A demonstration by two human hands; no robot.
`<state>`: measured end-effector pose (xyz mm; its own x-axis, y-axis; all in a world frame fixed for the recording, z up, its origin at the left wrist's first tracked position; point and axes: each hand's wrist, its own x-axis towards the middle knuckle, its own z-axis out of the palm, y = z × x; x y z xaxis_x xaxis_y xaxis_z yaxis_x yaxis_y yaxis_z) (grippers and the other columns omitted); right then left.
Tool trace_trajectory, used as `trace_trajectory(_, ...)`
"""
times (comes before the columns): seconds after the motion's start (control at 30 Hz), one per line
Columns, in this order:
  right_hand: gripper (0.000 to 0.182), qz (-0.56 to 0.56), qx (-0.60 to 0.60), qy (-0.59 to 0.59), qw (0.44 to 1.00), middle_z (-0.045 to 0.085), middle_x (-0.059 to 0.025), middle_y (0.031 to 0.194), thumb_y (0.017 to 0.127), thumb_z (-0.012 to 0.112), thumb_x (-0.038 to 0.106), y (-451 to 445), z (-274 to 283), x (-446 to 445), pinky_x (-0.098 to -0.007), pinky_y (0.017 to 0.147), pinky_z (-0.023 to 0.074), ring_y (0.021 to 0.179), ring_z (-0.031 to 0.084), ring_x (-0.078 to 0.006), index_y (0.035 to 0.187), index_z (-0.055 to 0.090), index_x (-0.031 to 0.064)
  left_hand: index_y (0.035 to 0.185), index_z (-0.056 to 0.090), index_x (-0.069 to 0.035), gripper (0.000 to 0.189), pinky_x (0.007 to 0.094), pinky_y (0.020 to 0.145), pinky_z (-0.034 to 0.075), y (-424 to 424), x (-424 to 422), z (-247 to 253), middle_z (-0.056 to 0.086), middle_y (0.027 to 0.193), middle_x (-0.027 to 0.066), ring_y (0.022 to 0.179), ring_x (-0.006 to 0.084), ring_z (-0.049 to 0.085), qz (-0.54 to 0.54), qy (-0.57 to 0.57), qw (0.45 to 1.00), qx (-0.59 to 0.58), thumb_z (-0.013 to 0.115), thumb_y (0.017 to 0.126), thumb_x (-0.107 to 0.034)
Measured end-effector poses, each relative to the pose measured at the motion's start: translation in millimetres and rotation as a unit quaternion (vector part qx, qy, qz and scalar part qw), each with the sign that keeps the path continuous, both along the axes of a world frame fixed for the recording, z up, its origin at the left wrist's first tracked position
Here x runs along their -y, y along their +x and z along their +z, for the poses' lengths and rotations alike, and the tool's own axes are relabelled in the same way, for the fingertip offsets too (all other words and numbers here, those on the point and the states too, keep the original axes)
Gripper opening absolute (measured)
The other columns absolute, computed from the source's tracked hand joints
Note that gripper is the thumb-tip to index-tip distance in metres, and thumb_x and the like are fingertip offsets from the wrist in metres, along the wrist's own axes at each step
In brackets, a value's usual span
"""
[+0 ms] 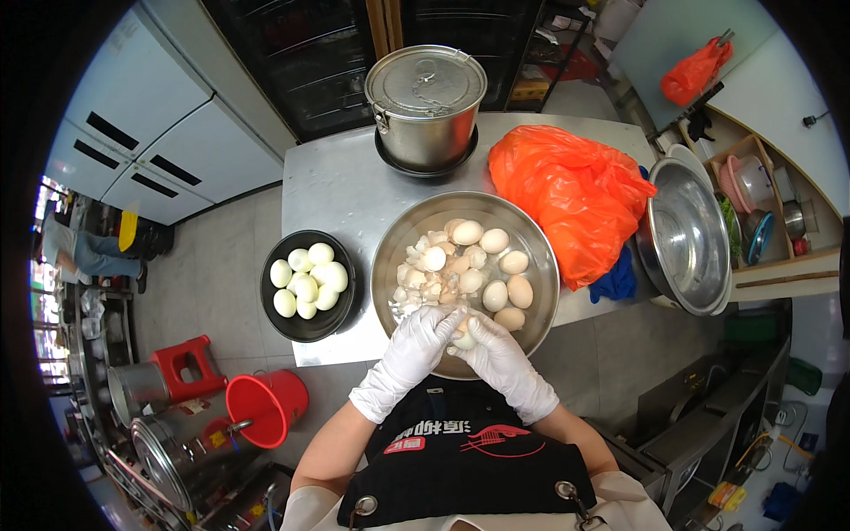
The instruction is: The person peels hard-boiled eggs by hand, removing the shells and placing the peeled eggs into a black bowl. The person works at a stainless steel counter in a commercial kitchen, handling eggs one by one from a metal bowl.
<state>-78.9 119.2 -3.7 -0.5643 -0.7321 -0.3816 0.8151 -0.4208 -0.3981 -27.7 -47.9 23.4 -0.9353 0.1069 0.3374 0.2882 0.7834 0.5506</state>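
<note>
My left hand (420, 340) and my right hand (497, 350), both in white disposable gloves, meet over the near rim of a wide steel basin (546, 312). Between their fingers is a partly peeled egg (466, 340), with brown shell on its upper part and smooth white below. Inside the basin, several unpeeled eggs (520, 292) lie on the right. Broken eggshells (425, 275) are heaped on the left, and a whitish egg (434, 259) rests among them. To the left stands a black bowl (350, 308) holding several peeled eggs (305, 288).
A lidded steel pot (425, 113) stands at the back of the steel table (332, 179). An orange plastic bag (564, 199) and blue gloves (614, 275) lie right of the basin. Beyond is another steel basin (687, 232). A red bucket (265, 408) stands on the floor. One person (86, 245) is far left.
</note>
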Motion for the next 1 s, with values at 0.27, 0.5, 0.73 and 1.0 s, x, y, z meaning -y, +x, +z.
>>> trace_trajectory(0.27,0.045,0.021,0.001,0.005,1.0,0.052,-0.0119,0.133,0.101,0.049,0.016,-5.9,14.8,3.1,-0.0391,0.095,0.0493,0.12,0.054,-0.0221,0.141,0.04,-0.0024,0.121,0.06,-0.004,0.044,0.0377,0.073,0.053,2.1,-4.2,-20.0,0.063,0.094,0.0131,0.083,0.0313,0.063,0.056,0.083,0.995,-0.022,0.064,0.078,0.004)
trace_trajectory(0.5,0.05,0.041,0.0,-0.032,0.999,0.05,-0.0147,0.135,0.098,0.053,0.019,-11.3,19.7,2.1,-0.042,0.095,0.049,0.12,0.054,-0.0252,0.14,0.039,-0.004,0.117,0.06,-0.004,0.036,0.0401,0.076,0.05,-2.9,-8.8,-18.3,0.061,0.091,0.0138,0.085,0.0322,0.061,0.133,0.122,0.981,-0.065,0.061,0.081,0.004)
trace_trajectory(0.73,0.053,0.039,0.168,-0.149,0.974,0.047,-0.0219,0.139,0.1,0.047,0.029,-15.7,5.9,-6.9,-0.0459,0.096,0.0493,0.122,0.053,-0.0365,0.143,0.036,-0.0012,0.114,0.061,-0.002,0.025,0.041,0.078,0.051,-4.8,1.6,-7.4,0.063,0.095,0.0158,0.089,0.0341,0.062,0.215,0.175,0.958,-0.065,0.055,0.09,0.001)
trace_trajectory(1.0,0.05,-0.015,0.158,-0.123,0.98,0.049,-0.0198,0.136,0.102,0.043,0.032,-18.6,8.1,-7.6,-0.044,0.1,0.0473,0.121,0.053,-0.0336,0.14,0.04,0.0001,0.139,0.046,0.001,0.047,0.039,0.107,0.037,1.7,4.9,2.2,0.047,0.137,0.0266,0.127,0.0367,0.047,0.262,0.154,0.95,0.072,0.057,0.094,-0.011)
